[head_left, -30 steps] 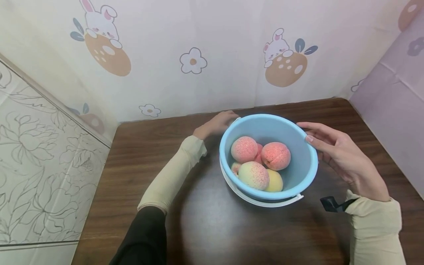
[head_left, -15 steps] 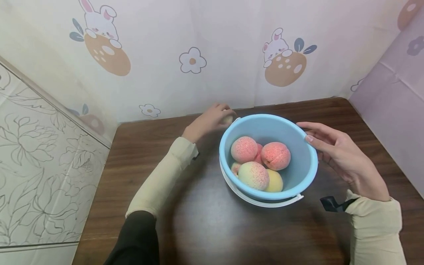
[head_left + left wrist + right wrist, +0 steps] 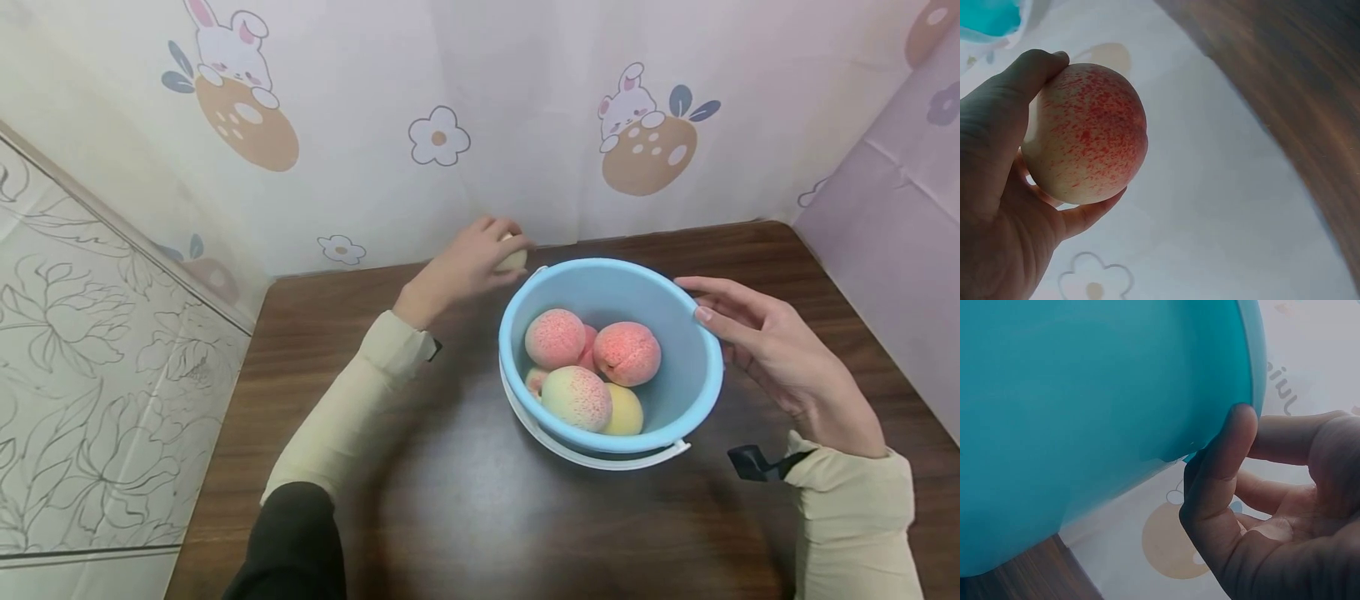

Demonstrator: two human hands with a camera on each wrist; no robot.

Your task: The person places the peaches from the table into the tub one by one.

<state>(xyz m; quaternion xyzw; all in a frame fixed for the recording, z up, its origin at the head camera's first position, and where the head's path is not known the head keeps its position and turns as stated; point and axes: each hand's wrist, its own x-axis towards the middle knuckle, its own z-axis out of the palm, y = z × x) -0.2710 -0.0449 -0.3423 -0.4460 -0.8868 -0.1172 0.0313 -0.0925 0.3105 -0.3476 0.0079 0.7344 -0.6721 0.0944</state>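
In the head view, my left hand (image 3: 465, 265) grips a peach (image 3: 513, 258) behind the left side of a light blue bucket (image 3: 690, 392). The left wrist view shows that peach (image 3: 1088, 134), pale with red speckles, between thumb and fingers, off the tabletop. My right hand (image 3: 780, 350) holds the bucket's right rim, its thumb and a finger at the edge. In the right wrist view, a fingertip of that hand (image 3: 1222, 481) meets the bucket's rim. Inside lie several peaches, among them a red one (image 3: 627, 353), a pink one (image 3: 555, 338) and a pale speckled one (image 3: 576, 398).
The bucket's white handle (image 3: 592, 458) hangs down along its front. It stands on a dark brown wooden table (image 3: 480, 517). A rabbit-print sheet (image 3: 517, 125) rises behind the table, and a flower-line panel (image 3: 90, 383) is at the left.
My left hand has come up and left from behind the bucket, bringing the peach into view. My right hand and the bucket have stayed in place.
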